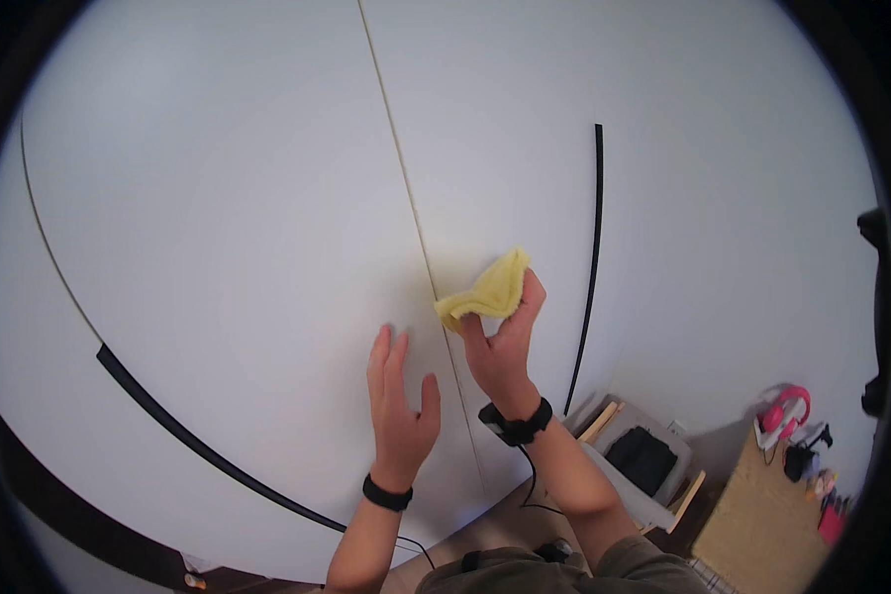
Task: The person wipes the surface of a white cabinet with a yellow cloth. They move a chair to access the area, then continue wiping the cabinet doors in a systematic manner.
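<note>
A folded yellow cloth (pixel 490 291) is pinched between the thumb and fingers of my right hand (pixel 501 356). It sits in front of the thin seam (pixel 408 185) that runs down between two tall white panels (pixel 267 223), which look like cabinet doors. Whether the cloth presses on the surface, I cannot tell. Lower and to the left, my left hand (pixel 401 416) holds nothing; its fingers are spread and point up near the left panel. Both wrists wear black bands, and a dark cable hangs from the device on the right one.
Long black strips, perhaps handles, run along the right panel (pixel 596 245) and at lower left (pixel 208 457). At lower right stand a grey armchair (pixel 616 475) with wooden arms and a black item on it, and a wooden desk (pixel 750 512) bearing pink headphones (pixel 785 412).
</note>
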`<state>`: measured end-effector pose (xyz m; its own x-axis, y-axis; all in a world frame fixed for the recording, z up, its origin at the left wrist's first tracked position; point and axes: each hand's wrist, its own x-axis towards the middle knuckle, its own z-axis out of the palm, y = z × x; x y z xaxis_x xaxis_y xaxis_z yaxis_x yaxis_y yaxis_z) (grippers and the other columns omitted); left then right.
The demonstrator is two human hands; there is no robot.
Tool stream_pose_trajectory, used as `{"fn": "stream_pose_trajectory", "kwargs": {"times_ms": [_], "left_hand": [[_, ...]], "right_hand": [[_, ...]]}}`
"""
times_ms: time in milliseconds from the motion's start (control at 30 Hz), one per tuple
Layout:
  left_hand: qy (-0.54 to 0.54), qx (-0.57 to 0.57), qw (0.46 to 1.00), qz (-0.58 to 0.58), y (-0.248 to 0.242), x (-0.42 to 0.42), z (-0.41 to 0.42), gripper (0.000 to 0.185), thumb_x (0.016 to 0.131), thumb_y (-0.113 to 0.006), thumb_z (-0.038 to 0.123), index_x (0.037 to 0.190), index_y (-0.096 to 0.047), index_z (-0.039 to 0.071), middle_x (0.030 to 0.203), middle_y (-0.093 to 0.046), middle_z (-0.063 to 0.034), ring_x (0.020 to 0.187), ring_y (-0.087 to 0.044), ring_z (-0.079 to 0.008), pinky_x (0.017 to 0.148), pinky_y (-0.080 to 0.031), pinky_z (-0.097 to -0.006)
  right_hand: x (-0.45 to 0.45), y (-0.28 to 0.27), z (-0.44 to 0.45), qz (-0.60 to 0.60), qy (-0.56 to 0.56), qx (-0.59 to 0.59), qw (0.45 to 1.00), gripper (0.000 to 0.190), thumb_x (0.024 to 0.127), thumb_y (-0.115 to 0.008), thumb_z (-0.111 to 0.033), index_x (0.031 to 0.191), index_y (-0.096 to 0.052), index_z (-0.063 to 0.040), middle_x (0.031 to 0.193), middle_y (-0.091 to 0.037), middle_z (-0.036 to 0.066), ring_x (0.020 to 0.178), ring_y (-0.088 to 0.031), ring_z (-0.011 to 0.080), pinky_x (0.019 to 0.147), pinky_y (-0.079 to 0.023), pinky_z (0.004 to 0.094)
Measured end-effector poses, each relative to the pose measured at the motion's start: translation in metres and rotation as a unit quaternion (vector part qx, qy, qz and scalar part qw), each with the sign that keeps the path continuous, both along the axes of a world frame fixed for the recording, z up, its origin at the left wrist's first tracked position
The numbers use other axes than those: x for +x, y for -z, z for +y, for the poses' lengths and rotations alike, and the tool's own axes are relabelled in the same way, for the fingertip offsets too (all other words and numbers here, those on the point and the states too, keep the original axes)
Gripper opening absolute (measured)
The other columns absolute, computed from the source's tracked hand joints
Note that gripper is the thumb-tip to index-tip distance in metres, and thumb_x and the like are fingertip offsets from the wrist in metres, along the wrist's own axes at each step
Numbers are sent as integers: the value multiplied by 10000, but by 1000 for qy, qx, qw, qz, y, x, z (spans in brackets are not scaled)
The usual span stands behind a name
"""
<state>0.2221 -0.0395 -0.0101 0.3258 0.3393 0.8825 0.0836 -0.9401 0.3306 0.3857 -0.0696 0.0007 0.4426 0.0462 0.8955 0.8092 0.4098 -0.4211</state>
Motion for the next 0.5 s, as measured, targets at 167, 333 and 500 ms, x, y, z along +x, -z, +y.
{"fn": "stream_pose_trajectory", "kwargs": {"times_ms": [167, 333, 500], "left_hand": [[-90, 46, 993, -62, -10, 68, 20, 610, 927, -591, 26, 1500, -391, -40, 1593, -315, -288, 1489, -287, -442, 1207, -233, -522], [-205, 18, 977, -47, -5, 123, 35, 770, 951, -581, 219, 1580, -228, -51, 1658, -136, -304, 1544, -100, -472, 1181, -51, -663], [-299, -1, 953, -45, 16, 153, 47, 817, 954, -549, 273, 1581, -167, -85, 1662, -97, -311, 1547, -43, -483, 1176, -3, -666]], "right_hand": [[38, -47, 10, -153, 14, 14, 988, 747, 821, -744, -23, 1452, -344, 0, 1399, -396, 228, 1262, -426, 408, 1041, -414, 470], [70, -74, 14, -234, 35, -5, 972, 722, 778, -744, -37, 1425, -425, -12, 1391, -428, 204, 1282, -425, 402, 1059, -397, 487], [79, -86, 45, -290, 33, 8, 956, 703, 757, -741, -58, 1410, -480, -54, 1386, -443, 151, 1341, -411, 377, 1075, -398, 499]]}}
